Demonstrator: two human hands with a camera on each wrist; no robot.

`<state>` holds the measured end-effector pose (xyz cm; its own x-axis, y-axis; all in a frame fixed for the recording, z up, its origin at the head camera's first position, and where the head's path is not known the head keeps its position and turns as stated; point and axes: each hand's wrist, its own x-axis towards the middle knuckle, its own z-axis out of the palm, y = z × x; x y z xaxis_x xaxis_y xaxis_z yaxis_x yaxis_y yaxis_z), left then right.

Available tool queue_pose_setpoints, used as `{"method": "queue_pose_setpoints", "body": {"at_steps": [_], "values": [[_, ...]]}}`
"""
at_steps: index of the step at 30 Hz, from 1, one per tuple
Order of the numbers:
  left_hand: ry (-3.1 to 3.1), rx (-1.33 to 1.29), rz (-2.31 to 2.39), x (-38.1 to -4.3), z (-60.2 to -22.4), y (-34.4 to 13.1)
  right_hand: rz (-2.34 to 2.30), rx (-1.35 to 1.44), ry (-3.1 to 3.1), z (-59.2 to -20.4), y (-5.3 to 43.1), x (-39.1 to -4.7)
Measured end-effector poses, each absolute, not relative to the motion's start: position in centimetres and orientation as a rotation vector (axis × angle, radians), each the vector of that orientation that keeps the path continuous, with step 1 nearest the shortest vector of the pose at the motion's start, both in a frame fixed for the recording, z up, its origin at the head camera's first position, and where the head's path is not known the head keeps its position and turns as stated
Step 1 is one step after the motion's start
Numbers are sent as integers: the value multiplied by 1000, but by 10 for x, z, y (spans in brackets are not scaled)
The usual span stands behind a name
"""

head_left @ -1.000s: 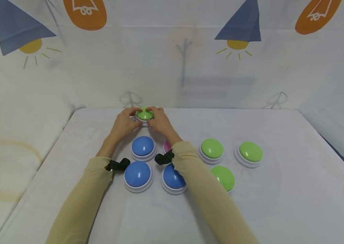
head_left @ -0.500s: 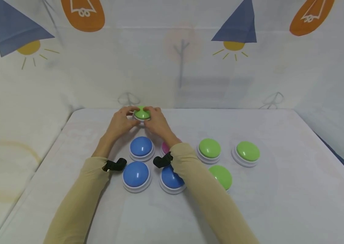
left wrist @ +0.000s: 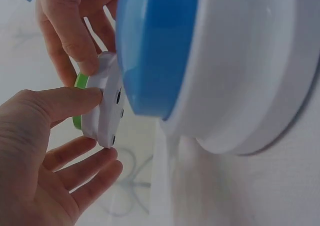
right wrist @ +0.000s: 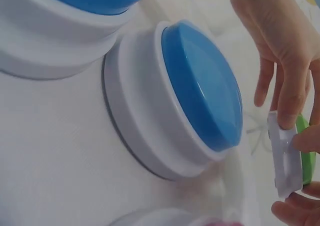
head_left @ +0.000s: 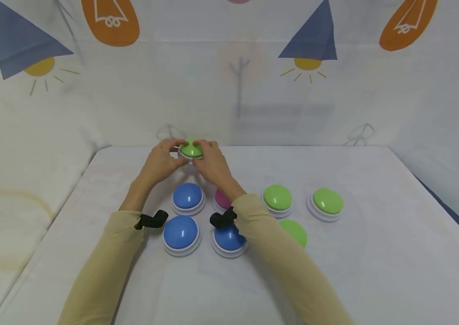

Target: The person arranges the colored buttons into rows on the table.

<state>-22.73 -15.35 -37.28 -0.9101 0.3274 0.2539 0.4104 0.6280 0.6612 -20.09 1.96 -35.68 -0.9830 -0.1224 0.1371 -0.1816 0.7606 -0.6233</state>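
Note:
A green push button (head_left: 191, 150) with a white base is held between both hands at the far side of the table. My left hand (head_left: 160, 161) grips its left side, thumb on the base, and my right hand (head_left: 213, 163) grips the right side. In the left wrist view, the white base (left wrist: 102, 103) is clear of the table and its underside shows dark feet. The left fingers (left wrist: 85, 176) spread beneath it. Nearest the hands on the table are a blue button (head_left: 187, 196) and a pink button (head_left: 222, 198), partly hidden by my right wrist.
Two more blue buttons, one left (head_left: 180, 232) and one right (head_left: 228, 238), sit closer to me. On the right stand green buttons (head_left: 278, 197), (head_left: 328, 201) and one partly behind my right sleeve (head_left: 294, 232). A printed cloth wall (head_left: 197, 90) rises behind the table.
Both hands have raised the green button a little off the table at the far edge. The other buttons keep their places, while the head view has shifted slightly.

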Motion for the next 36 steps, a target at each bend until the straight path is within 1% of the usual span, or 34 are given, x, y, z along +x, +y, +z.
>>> {"method": "queue_pose_setpoints", "body": {"at_steps": [11, 18, 27, 36], "values": [[-2752, -703, -1133, -212, -367, -141, 967, 261, -2825, -358, 35, -188], [-2726, -709, -1141, -204, -354, -139, 969, 296, -2798, -341, 42, -180], [-2629, -804, -1173, -194, -340, -125, 1028, 272, -2741, -323, 56, -163], [-2545, -891, -1160, -179, -334, -104, 1090, 250, -2718, -313, 83, -143]]}}
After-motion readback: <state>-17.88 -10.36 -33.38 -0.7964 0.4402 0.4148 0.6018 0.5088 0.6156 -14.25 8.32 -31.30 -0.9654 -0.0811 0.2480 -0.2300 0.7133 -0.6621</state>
